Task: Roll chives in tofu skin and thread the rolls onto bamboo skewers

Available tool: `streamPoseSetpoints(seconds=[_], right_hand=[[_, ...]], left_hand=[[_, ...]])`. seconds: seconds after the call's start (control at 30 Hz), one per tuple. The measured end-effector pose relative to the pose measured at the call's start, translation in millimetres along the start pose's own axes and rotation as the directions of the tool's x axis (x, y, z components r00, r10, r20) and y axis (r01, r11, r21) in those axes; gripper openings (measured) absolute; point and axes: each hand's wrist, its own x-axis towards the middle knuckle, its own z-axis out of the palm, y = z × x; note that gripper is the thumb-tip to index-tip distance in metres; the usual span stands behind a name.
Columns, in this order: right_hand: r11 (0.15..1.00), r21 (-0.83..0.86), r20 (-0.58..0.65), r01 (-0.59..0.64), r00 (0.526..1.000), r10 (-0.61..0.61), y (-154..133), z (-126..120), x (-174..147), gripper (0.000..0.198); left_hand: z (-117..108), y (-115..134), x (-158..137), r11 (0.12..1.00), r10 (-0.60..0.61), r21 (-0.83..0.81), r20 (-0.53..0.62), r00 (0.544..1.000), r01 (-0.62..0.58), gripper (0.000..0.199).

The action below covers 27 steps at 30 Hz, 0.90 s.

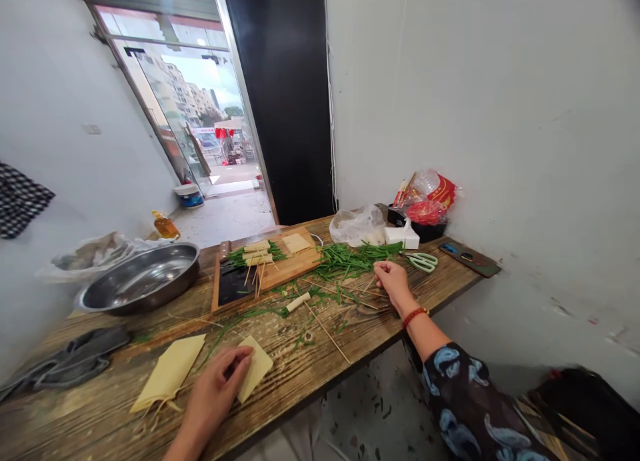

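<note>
Low over the near left of the worktop (280,344), the left hand (220,387) reaches in from the bottom edge, palm turned inward, fingers curled and thumb laid toward the forefinger. Its grip nearly closes at the left edge of a small pale yellow sheet (257,369); whether it is clamped on that sheet, I cannot tell. The right hand (393,279) stretches farther out on the right, wrist bent, a red beaded bracelet (415,316) around it. Thumb and fingertips bunch close beside a thin stick (371,284), though whether they pinch it is unclear.

Between the hands lie a pale roll (299,302) with green ends showing and a long stick (327,331) slanting toward the near edge. More sheets (170,371) are stacked left of the left hand. Beyond, skewered rolls (257,253) rest on the cutting board (287,266), with loose green stalks (343,257) to its right.

Red packaging (443,193) at the far right bears yellow marks too small to read; the bucket (189,195) by the doorway has an equally illegible label.

Clear plastic partly hides the contents of the black tray (433,232). The left forearm and the patterned right sleeve (465,394) run out of view below, and the left edge cuts off a checked cloth (20,201).
</note>
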Motion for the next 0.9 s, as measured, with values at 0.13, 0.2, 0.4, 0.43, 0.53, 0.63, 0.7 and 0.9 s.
streamPoseSetpoints(seconds=[0.13, 0.2, 0.4, 0.43, 0.53, 0.63, 0.7, 0.9], right_hand=[[0.986, 0.154, -0.055, 0.07, 0.997, -0.062, -15, -1, -26, 0.034], [0.97, 0.202, -0.035, 0.134, 0.991, -0.13, -26, -9, -37, 0.031], [0.899, 0.305, 0.188, 0.314, 0.906, -0.38, -65, -38, -61, 0.021], [0.891, 0.333, 0.241, 0.308, 0.886, -0.396, -71, -41, -66, 0.021], [0.881, 0.402, 0.382, 0.248, 0.83, -0.407, -84, -44, -84, 0.022], [0.885, 0.422, 0.504, 0.198, 0.76, -0.41, -88, -44, -100, 0.024], [0.892, 0.411, 0.568, 0.19, 0.712, -0.413, -88, -43, -105, 0.026], [0.867, 0.257, 0.519, 0.426, 0.697, -0.496, -96, -40, -104, 0.019]], left_hand=[[-2, 1, 0, 0.998, -0.038, -0.044, -0.012, 0.999, 0.038, 0.037], [-5, 5, 1, 0.994, -0.076, -0.082, -0.027, 0.997, 0.073, 0.036], [-18, 65, 33, 0.97, -0.092, -0.24, -0.16, 0.983, 0.051, 0.029], [-20, 81, 42, 0.955, -0.063, -0.298, -0.177, 0.982, 0.008, 0.03], [-22, 126, 69, 0.89, 0.006, -0.443, -0.221, 0.975, -0.106, 0.047], [-21, 156, 85, 0.785, 0.06, -0.608, -0.113, 0.992, -0.117, 0.057], [-19, 167, 86, 0.713, 0.124, -0.701, 0.092, 0.988, -0.024, 0.06], [-1, 180, 60, 0.666, 0.159, -0.672, 0.553, 0.818, 0.324, 0.033]])
